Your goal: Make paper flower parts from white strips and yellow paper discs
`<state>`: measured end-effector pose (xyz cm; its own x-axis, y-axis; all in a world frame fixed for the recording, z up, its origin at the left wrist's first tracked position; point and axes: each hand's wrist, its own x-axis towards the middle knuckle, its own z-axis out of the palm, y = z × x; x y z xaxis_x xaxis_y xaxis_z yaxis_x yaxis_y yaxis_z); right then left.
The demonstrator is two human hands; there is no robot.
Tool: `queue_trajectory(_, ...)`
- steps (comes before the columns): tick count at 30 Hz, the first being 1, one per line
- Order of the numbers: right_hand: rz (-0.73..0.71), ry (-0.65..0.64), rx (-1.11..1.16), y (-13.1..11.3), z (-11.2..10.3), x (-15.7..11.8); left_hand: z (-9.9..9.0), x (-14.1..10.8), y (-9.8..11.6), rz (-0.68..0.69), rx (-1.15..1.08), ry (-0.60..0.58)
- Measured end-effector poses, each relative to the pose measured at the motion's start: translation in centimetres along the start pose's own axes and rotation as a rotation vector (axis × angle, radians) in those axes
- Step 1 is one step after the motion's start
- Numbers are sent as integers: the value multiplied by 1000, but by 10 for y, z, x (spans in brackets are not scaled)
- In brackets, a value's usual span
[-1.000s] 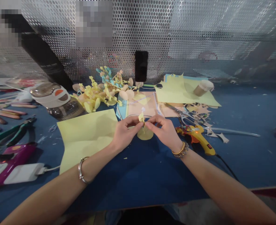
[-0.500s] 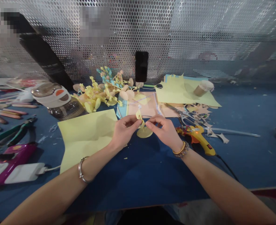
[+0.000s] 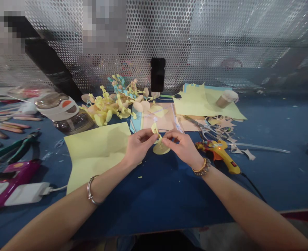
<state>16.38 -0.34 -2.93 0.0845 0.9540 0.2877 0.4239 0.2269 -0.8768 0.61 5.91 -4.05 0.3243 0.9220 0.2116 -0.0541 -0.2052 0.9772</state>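
Between my two hands is a small yellow paper piece with a curled top [image 3: 154, 128] and a round yellow paper disc [image 3: 161, 149] at its lower end. My left hand [image 3: 140, 144] pinches it from the left, thumb against forefinger. From the other side, the fingertips of my right hand [image 3: 182, 144] are closed on its middle part; the exact grip is too small to make out. A large yellow paper sheet [image 3: 99, 153] lies under and beside my left forearm. To the right of my right hand rests a yellow glue gun [image 3: 223, 155] with an orange light.
Behind my hands lie pink paper sheets [image 3: 161, 118] and a heap of yellow paper flowers [image 3: 107, 104]. Scissors [image 3: 206, 130] and paper scraps [image 3: 223, 125] are at the right. A jar [image 3: 67, 111], pliers [image 3: 18, 146] and a purple power strip [image 3: 15, 174] stand left. A phone [image 3: 158, 75] leans against perforated metal.
My right fingertips have shifted very slightly on the yellow paper piece, and the disc below sits marginally lower. Both hands keep their places otherwise.
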Motion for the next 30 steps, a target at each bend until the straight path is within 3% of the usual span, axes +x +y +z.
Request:
queue_trajectory(14,131,-45,224,7,1,0,0,-1,0,31,40,-25)
queue_trajectory(24,-18,-46,-112,1,-3,2,-2,0,-2,24,44,17)
queue_trajectory(30,-66,-34,-168,3,-2,1,-2,-1,-8,64,41,-61)
